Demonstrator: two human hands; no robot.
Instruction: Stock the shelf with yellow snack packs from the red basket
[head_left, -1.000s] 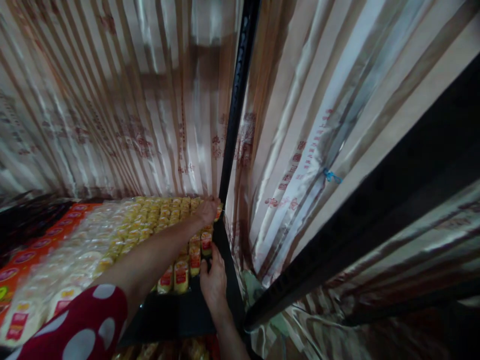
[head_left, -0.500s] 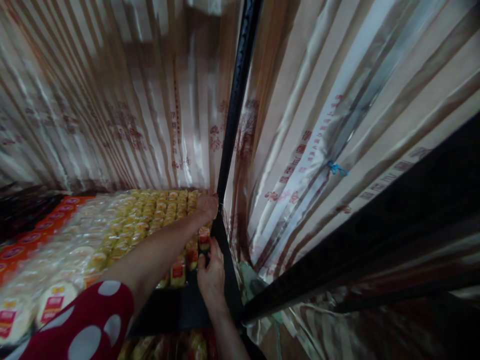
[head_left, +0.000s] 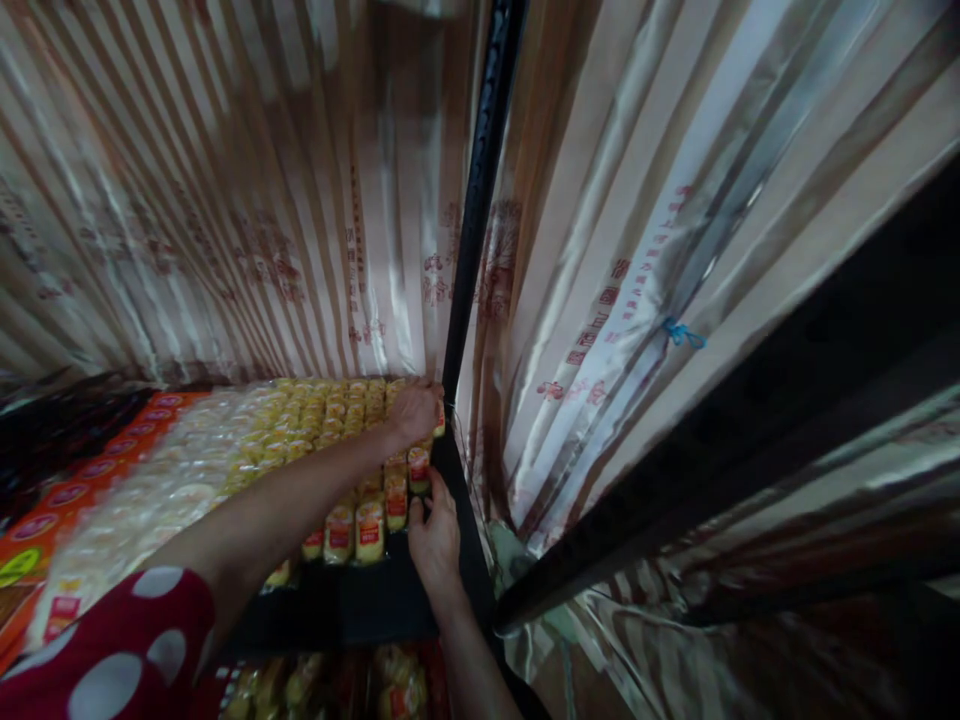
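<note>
My left hand point(head_left: 413, 409) reaches across a shelf to its far right corner and rests with curled fingers on the yellow packets point(head_left: 330, 415) beside the black upright post point(head_left: 474, 215). What it grips is hidden. My right hand point(head_left: 435, 535) lies nearer to me on the shelf's black right edge point(head_left: 457, 520). Its fingertips pinch at a yellow packet with a red label point(head_left: 418, 470) in the last row.
Rows of white round packs point(head_left: 161, 480) and orange packs point(head_left: 90, 470) fill the shelf to the left. Shiny striped plastic sheeting point(head_left: 615, 260) hangs behind and to the right. A black shelf beam point(head_left: 750, 430) slants across the right. More packets point(head_left: 390, 690) show on the level below.
Both hands stay at the shelf's right corner. My right hand has shifted slightly forward along the edge toward the packets. The view has tilted a little.
</note>
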